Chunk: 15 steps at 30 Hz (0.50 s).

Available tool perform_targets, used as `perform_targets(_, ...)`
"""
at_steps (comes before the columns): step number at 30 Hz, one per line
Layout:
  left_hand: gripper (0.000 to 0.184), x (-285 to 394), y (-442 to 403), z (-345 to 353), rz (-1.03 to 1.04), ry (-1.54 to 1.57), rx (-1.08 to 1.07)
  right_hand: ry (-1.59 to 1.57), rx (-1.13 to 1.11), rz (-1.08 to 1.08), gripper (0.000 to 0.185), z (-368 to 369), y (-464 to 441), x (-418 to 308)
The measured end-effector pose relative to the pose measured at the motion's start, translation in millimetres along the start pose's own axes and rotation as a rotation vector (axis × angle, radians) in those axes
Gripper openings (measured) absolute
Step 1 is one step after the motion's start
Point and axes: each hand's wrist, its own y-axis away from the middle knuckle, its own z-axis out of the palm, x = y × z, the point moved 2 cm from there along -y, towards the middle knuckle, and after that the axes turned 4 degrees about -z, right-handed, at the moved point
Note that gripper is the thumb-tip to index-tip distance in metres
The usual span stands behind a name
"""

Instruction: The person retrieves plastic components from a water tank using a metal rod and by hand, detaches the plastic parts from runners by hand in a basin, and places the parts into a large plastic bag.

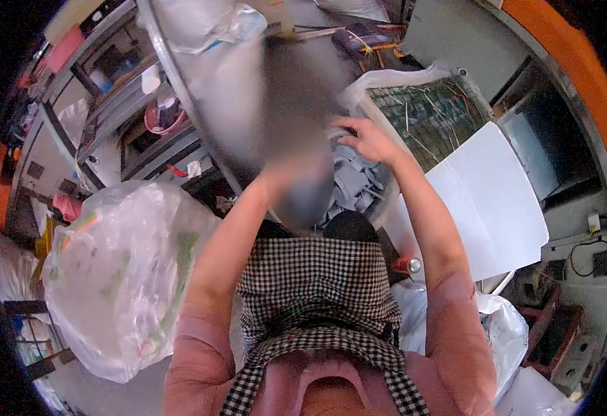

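My right hand (371, 141) is over a tub of loose grey pieces (348, 182), its fingers curled on a grey piece (341, 132) at the upper edge of the heap. The pieces look flat and strip-like; their exact kind is unclear. My left hand (295, 172) reaches in from the left beside the heap. A smeared dark grey patch hides its fingers and anything in them. The tub's pale rim (391, 201) shows on the right, close in front of my checked apron (317, 277).
A large clear plastic bag (120, 277) bulges at the left. White sheets (487, 201) lie to the right, below a crate with green mesh (428, 114). A red can (406, 265) stands near my right forearm. Metal shelving (179, 76) rises at the upper left.
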Motion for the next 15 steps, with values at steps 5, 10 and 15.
perform_targets(5,0.047,5,25,-11,0.150,-0.080,0.082,0.342,0.005,-0.086,0.034,8,-18,-46)
perform_targets(10,0.042,45,71,-27,0.065,0.113,0.216,0.125,-0.110,-0.125,0.037,18,-40,-88)
perform_targets(15,0.045,30,113,-71,0.223,-0.085,0.300,-0.141,-0.297,-0.078,0.036,43,-60,-123)
